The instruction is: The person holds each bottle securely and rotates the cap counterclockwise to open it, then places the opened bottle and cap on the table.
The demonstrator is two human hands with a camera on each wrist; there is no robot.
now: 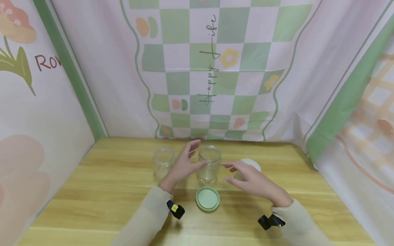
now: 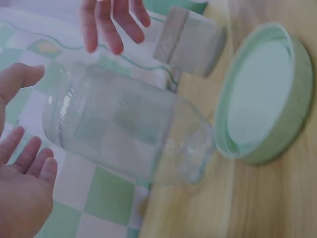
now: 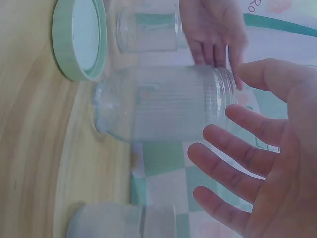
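A clear glass jar (image 1: 210, 171) without a lid stands upright on the table between the two hands. My left hand (image 1: 184, 164) is at its left side, fingers spread and loosely bent, holding nothing. On the other side my right hand (image 1: 250, 179) hovers with fingers apart, and the right wrist view shows that palm (image 3: 292, 163) facing the jar. In front of the jar lies a green lid (image 1: 208, 199), its inner side up. Whether either hand touches the glass is hard to tell; a gap shows at the right fingers.
Left of the middle jar is a second open glass jar (image 1: 163, 160), partly behind the left hand. A jar with a white lid (image 1: 251, 164) stands behind the right hand. The wooden table (image 1: 92, 191) ends at a patterned curtain (image 1: 206, 82) at the back.
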